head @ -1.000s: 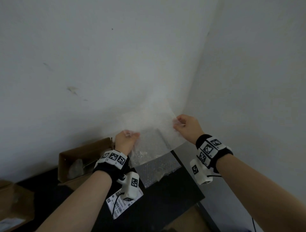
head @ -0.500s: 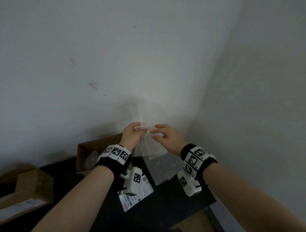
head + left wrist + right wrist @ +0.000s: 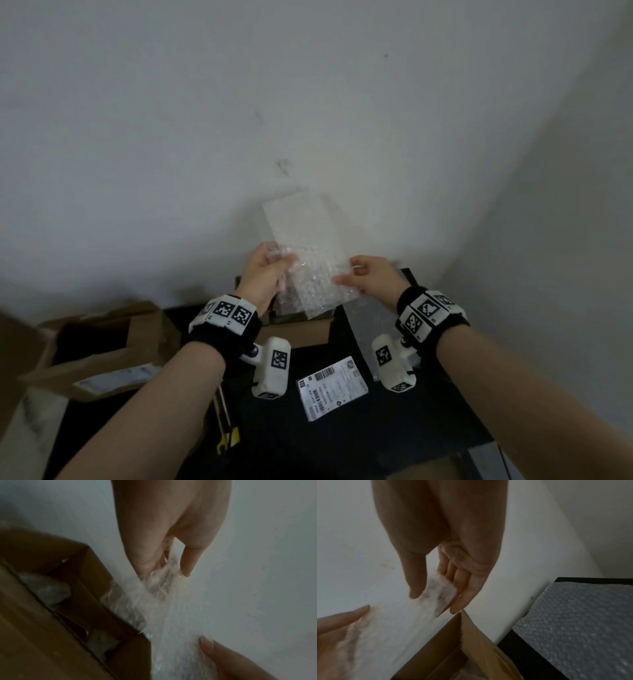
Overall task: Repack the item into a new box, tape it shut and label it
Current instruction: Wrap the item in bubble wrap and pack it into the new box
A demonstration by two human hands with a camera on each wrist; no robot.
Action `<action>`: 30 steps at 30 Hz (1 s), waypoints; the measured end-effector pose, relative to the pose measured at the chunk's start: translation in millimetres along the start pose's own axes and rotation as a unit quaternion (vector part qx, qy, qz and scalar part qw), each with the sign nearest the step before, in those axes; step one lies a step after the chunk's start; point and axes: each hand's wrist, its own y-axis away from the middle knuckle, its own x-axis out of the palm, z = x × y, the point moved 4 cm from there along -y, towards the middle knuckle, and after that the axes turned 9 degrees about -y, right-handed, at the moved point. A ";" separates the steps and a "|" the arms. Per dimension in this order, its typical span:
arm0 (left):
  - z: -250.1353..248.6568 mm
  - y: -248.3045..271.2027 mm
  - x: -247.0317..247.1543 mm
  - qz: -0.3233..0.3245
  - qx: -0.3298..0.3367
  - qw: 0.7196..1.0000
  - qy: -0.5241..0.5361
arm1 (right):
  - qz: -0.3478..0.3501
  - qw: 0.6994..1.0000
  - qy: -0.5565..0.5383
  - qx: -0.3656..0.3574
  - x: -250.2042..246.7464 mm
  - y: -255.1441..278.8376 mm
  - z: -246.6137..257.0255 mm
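Two forearms fill my near view, wrist bands and white camera pods on each. Below them, on the black table, a printed label lies flat, barcode side up; a yellow-and-black tool lies partly hidden under the left forearm. To the left an opened brown box rests on the table, a white label on its near side.

Farther out, both hands hold a bubble wrap sheet upright in the air. I see it as clear, dimpled, glinting low down and washing out pale against the wall higher up. Its long axis runs roughly vertical, leaning a little left at the top; the bottom edge hangs over a second open box by the wall.

Left hand: thumb and fingers curled, bunching the sheet's left edge; the left wrist view confirms crumpled film between them. Right hand: thumb and fingers pinching the right edge.

Another bubble sheet lies flat on the table at the far right, just beside the box.
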 end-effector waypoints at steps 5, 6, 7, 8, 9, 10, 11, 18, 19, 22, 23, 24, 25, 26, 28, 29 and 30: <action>-0.3 1.7 -44.3 -0.055 -0.007 0.997 -0.051 | 0.001 0.997 0.066 -0.032 28.2 -2.8 21.5; -1.0 2.3 -52.8 -0.061 0.001 0.996 -0.066 | 0.011 0.997 0.071 -0.022 32.7 -2.8 24.1; -3.6 4.7 -59.7 -0.061 0.006 0.994 -0.092 | 0.019 0.997 0.076 -0.018 36.5 -1.4 28.0; -4.0 4.3 -67.2 -0.069 0.019 0.991 -0.113 | 0.023 0.996 0.084 -0.014 38.9 -0.6 31.8; -6.0 6.2 -73.2 -0.082 0.024 0.988 -0.129 | 0.028 0.995 0.094 -0.018 41.1 0.5 34.8; -7.0 6.6 -78.3 -0.097 0.034 0.985 -0.136 | 0.038 0.993 0.108 -0.020 42.1 -0.9 36.3; -6.9 6.4 -83.3 -0.105 0.037 0.985 -0.134 | 0.047 0.990 0.128 -0.025 43.2 -2.6 38.0; 10.4 17.8 -85.3 -0.070 0.028 0.983 -0.166 | -0.105 0.977 0.180 -0.033 43.9 -24.0 25.2; 12.6 21.4 -83.6 -0.070 0.022 0.986 -0.152 | -0.127 0.976 0.171 -0.035 44.1 -25.7 22.7; 26.0 26.3 -85.1 -0.079 0.023 0.983 -0.166 | -0.145 0.966 0.207 -0.046 47.3 -32.5 14.1; 29.1 28.4 -87.2 -0.085 0.028 0.978 -0.187 | -0.138 0.962 0.228 -0.055 50.0 -33.3 11.8; 31.9 29.2 -89.5 -0.097 0.034 0.974 -0.200 | -0.130 0.959 0.243 -0.064 52.6 -34.6 8.8; 34.3 29.2 -91.9 -0.111 0.037 0.969 -0.216 | -0.120 0.956 0.256 -0.073 55.1 -35.6 5.2; 37.1 28.2 -94.6 -0.127 0.042 0.962 -0.237 | -0.110 0.953 0.270 -0.080 57.4 -36.5 1.3; 38.6 28.5 -97.4 -0.150 0.045 0.941 -0.300 | -0.090 0.940 0.314 -0.096 61.4 -38.3 -5.7; 38.4 29.3 -97.7 -0.154 0.042 0.935 -0.316 | -0.082 0.933 0.334 -0.103 62.4 -39.1 -9.7; 39.3 29.3 -98.2 -0.155 0.037 0.936 -0.315 | -0.078 0.926 0.352 -0.112 63.0 -39.5 -13.1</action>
